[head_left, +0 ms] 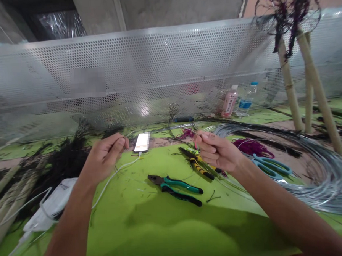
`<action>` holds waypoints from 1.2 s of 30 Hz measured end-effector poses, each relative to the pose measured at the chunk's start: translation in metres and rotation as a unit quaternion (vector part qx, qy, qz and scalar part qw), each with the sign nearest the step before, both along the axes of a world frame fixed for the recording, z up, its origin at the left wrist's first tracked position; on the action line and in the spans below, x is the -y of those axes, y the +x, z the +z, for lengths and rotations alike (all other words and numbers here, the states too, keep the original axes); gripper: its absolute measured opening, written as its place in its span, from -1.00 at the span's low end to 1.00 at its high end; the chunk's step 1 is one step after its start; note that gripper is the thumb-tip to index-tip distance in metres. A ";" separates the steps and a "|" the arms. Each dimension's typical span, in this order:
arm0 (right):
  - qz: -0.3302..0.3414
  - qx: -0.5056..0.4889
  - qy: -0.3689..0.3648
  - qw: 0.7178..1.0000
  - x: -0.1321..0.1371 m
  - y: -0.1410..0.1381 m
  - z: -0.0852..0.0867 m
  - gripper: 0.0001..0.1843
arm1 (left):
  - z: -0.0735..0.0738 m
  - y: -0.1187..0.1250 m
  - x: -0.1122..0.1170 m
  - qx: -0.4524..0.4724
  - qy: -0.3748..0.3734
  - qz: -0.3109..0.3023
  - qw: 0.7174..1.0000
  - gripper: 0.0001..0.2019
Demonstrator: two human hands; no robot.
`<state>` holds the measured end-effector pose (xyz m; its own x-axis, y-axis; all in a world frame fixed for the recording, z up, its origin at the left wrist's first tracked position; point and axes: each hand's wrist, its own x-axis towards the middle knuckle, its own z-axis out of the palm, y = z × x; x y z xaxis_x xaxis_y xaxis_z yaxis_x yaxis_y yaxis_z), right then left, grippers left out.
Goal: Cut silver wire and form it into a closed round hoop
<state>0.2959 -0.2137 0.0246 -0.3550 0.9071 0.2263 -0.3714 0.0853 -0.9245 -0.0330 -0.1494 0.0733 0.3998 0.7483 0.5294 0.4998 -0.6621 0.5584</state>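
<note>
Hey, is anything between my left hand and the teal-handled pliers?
Yes, one low thing: the white charging cable runs from the phone across the green surface between your left hand and the teal-handled pliers. Your hand could probably pass over it.

Both forearms [74,217] reach forward, left hand [106,156] curled closed, right hand [219,150] pinching thumb against fingers [208,148].

Thin greyish wire [191,129], pinched at right hand's [213,148] fingertips, raised above green tabletop [167,162]; slightly bowed, running leftward toward closed left hand [109,151]; far end too fine to make out.
</note>
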 end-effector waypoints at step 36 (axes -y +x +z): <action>-0.291 0.567 0.663 0.392 0.024 -0.048 0.100 -0.65 | 0.055 0.064 0.069 -0.158 0.072 -0.093 0.980 -0.77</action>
